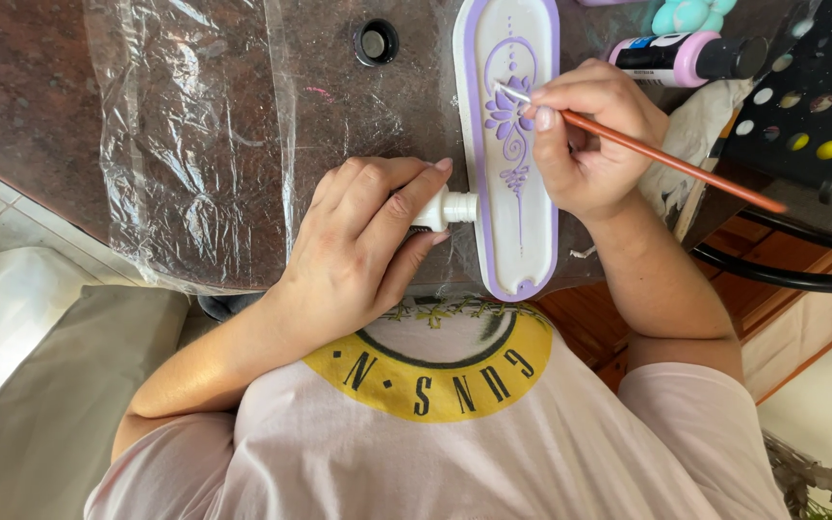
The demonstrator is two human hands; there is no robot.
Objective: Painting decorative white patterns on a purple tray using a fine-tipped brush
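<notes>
A long white oval tray [530, 246] with a lilac rim and a purple flower pattern lies on the dark table. My right hand [594, 144] holds a thin orange-handled paintbrush [671, 159], its tip touching the purple flower on the tray. My left hand [363, 241] is closed around a small white paint bottle [453, 208], whose nozzle points at the tray's left edge.
Clear plastic sheeting [195, 144] covers the brown table [21, 96]. A small black cap [376, 42] lies above the hands. A pink paint bottle with black cap [686, 58], a black paint palette [811, 96] and a crumpled cloth [700, 125] sit at right.
</notes>
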